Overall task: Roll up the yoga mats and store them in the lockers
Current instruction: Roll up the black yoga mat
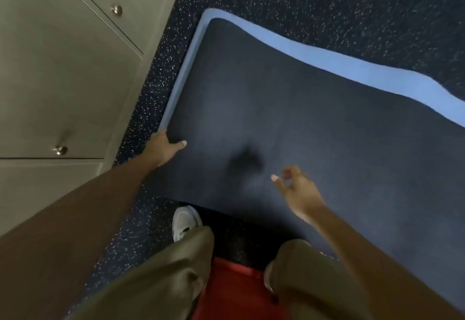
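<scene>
A dark navy yoga mat (289, 108) lies over a lighter blue mat (352, 68) whose border shows along the far and left sides. My left hand (164, 147) grips the navy mat's left edge, thumb on top, fingers hidden under it. That near left corner is lifted off the floor. My right hand (295, 188) hovers just above the mat's near middle, fingers loosely spread and holding nothing. Its shadow falls on the mat to the left.
Grey locker doors (70, 68) with round metal knobs (117, 10) stand close on the left. Dark speckled floor (327, 5) surrounds the mats. My white shoe (185, 221) and olive trouser legs are at the mat's near edge.
</scene>
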Demonstrator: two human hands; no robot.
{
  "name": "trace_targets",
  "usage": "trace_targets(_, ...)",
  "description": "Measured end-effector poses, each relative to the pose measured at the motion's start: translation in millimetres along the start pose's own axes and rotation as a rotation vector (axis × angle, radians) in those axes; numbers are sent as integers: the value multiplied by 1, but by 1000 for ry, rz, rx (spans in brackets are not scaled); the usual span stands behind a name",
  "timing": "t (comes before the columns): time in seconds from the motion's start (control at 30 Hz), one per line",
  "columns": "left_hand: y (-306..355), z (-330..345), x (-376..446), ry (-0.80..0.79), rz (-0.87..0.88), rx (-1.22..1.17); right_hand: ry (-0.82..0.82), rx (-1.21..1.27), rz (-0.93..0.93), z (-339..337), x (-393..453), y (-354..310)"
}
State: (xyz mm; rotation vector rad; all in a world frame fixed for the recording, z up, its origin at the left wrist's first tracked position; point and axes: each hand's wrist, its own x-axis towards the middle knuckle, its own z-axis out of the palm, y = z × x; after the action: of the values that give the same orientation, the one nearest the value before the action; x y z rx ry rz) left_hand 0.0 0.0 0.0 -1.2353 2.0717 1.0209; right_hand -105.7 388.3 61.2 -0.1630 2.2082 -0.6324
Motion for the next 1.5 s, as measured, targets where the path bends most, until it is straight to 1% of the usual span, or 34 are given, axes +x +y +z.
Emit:
trace_targets(0.07,-13,4,17,23,-44,-53,5,-12,-17,6,12,6)
trace_targets(0.13,-13,7,20,0,-99,-147,-20,-20,-28,10,25,12)
trace_targets(0.23,-12,21,25,-3,-72,-282,-26,-21,-39,19,38,28)
trace_targets(0.33,-13,27,28,-28,-58,-355,-91,-100,-56,18,45,45)
trace_targets(0.43,-7,20,21,-88,0,-350,-120,-173,-75,2,45,52)
trace_targets(0.53,5,5,3,-137,89,-304,-84,-196,-86,-17,39,47)
trace_targets(0.63,22,-5,-25,-88,191,-263,-37,-215,-132,-32,26,37)
trace_targets(0.7,38,-7,-49,-28,296,-199,-8,-232,-161,-43,10,28)
trace_targets(0.77,63,-3,-91,49,450,-101,60,-205,-193,-58,-14,20)
trace_targets(0.83,86,6,-144,126,611,-44,156,-89,-201,-72,-49,13)
trace_targets(0.9,104,19,-201,157,716,-31,248,21,-204,-82,-96,10)
trace_targets(0.93,111,25,-230,165,763,-16,296,12,-226,-89,-120,10)
trace_targets(1.03,135,38,-303,153,906,76,461,-231,-336,-125,-185,6)
trace_targets(1.1,155,41,-347,123,1000,126,650,-372,-403,-161,-223,1)
trace_targets(1.17,171,44,-385,107,1064,164,805,-451,-396,-195,-263,-4)
trace_targets(1.2,176,45,-401,101,1077,179,845,-441,-366,-209,-281,-1)
trace_targets(1.23,181,46,-417,97,1087,200,869,-391,-336,-222,-298,5)
trace_targets(1.27,185,48,-433,98,1098,214,872,-285,-315,-234,-312,14)
trace_targets(1.3,188,50,-444,98,1110,237,858,-123,-314,-244,-326,24)
trace_targets(1.37,195,56,-468,104,1154,292,804,342,-318,-261,-350,43)
trace_targets(1.43,200,67,-494,124,1216,363,731,761,-245,-271,-371,55)
trace_targets(1.5,205,81,-516,145,1258,450,668,969,-176,-278,-387,60)
